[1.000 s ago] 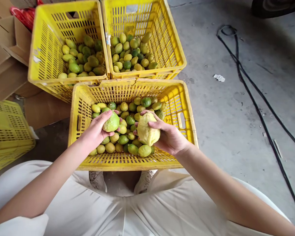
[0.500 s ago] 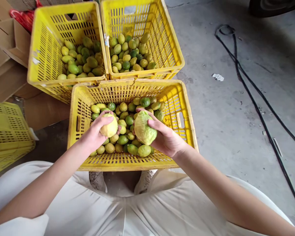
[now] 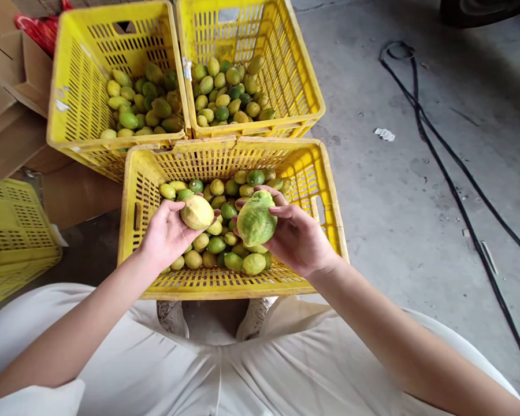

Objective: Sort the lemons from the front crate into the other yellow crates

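In my left hand (image 3: 167,234) rests a pale yellow lemon (image 3: 197,212), with the thumb along its upper left side and the fingers beneath. My right hand (image 3: 297,237) grips a larger, bumpy lemon (image 3: 257,219), green with yellowish patches, between thumb and fingers. Both hands are held above the front yellow crate (image 3: 234,293), a short distance apart. Inside that crate lie many green and yellow lemons (image 3: 254,264), partly hidden by my hands.
Behind stand two more yellow crates, the left one (image 3: 117,138) and the right one (image 3: 260,130), both holding lemons. Another yellow crate (image 3: 17,260) is at far left, near cardboard boxes (image 3: 17,104). A black cable (image 3: 455,179) runs along the concrete floor at right.
Both lemons have been turned in the fingers; the right one now shows a greener side. My left hand has opened out more underneath its lemon, palm turned upward.
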Demonstrator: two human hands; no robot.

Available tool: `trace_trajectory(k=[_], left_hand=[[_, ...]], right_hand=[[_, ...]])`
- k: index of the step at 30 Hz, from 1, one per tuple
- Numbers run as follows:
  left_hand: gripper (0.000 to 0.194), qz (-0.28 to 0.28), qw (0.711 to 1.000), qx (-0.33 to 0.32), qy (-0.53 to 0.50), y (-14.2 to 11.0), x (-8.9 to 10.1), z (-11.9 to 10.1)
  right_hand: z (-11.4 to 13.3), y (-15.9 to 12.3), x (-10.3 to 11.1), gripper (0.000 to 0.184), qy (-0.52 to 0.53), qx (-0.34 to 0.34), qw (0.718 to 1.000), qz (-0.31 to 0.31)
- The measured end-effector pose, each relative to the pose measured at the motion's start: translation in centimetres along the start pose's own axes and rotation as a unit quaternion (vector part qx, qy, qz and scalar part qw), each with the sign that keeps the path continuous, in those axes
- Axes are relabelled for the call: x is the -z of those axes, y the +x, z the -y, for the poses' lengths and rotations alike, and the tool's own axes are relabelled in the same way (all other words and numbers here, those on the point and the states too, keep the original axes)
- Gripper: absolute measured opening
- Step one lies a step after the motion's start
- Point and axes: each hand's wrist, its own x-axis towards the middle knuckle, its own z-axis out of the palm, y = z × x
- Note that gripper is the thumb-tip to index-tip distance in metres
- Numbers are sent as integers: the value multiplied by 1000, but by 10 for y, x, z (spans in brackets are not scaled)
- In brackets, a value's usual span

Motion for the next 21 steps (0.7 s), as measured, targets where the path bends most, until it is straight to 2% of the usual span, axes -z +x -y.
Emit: trace_trajectory(k=[3,6,9,15,19,21], left_hand=[[20,38,999,10,19,1,4,0],[22,109,993,-1,47,2,10,1],[26,138,988,-11,71,3,14,3],[25,138,986,-6,95,2,12,8],[24,75,996,4,49,0,7,5],[27,63,997,11,42,-1,6,4]], right_hand=[[-1,1,2,47,-6,-10,1000,0],[-4,1,5,48,-38,-17,999,11],[-8,1,8,50,-53,-8,998,21],[-8,2,8,49,-52,8,998,20],[-7,6,10,47,6,-32,999,-9],[-7,8,11,47,27,-44,999,-14]])
